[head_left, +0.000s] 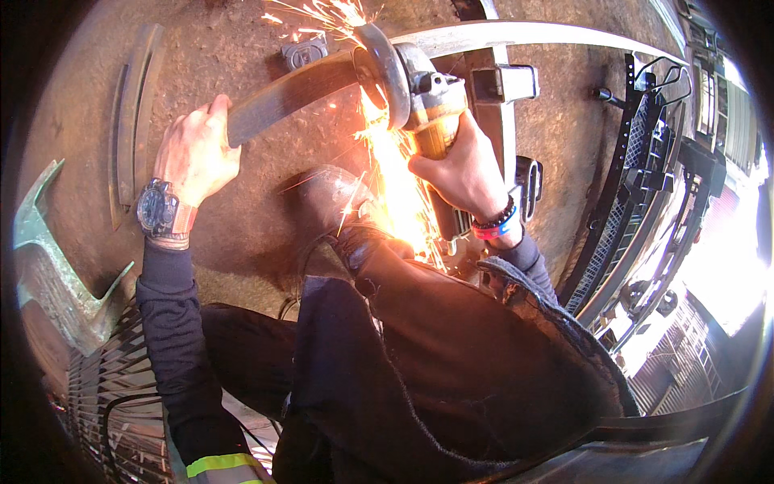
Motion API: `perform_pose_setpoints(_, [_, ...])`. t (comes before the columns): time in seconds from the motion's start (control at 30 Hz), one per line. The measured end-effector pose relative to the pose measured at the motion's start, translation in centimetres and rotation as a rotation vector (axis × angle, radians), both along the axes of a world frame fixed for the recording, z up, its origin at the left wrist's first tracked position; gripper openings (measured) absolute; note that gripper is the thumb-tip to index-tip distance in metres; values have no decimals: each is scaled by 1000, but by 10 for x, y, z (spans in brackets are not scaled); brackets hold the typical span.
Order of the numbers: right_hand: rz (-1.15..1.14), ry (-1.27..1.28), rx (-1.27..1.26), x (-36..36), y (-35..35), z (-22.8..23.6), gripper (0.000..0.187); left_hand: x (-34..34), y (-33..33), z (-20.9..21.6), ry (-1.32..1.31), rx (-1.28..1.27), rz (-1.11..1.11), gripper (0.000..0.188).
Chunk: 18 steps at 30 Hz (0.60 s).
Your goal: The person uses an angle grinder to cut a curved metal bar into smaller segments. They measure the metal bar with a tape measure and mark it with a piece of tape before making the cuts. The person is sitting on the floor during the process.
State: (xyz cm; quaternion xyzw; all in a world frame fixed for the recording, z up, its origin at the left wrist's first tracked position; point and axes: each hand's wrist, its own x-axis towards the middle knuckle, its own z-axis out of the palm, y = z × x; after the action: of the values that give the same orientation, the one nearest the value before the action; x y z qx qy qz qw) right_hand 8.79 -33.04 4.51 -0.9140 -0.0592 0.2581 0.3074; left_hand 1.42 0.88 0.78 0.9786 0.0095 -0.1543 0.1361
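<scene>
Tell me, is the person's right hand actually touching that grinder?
Touching. The head view shows the right hand wrapped around the yellow body of the grinder, with no gap between skin and casing.

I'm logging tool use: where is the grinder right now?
In the head view, the grinder is upper centre, in the right hand, at the metal strip gripped by the left hand.
</scene>
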Motion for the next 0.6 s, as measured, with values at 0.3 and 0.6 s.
perform_pose_setpoints(0.3, [12, 2, -9, -3, -3, 0, 66, -1, 2, -4, 4, -16, 20, 49])
perform_pose_setpoints(0.6, [-10, 6, -33, 6, 10, 3, 61, 1, -5, 5, 18, 9, 21, 52])
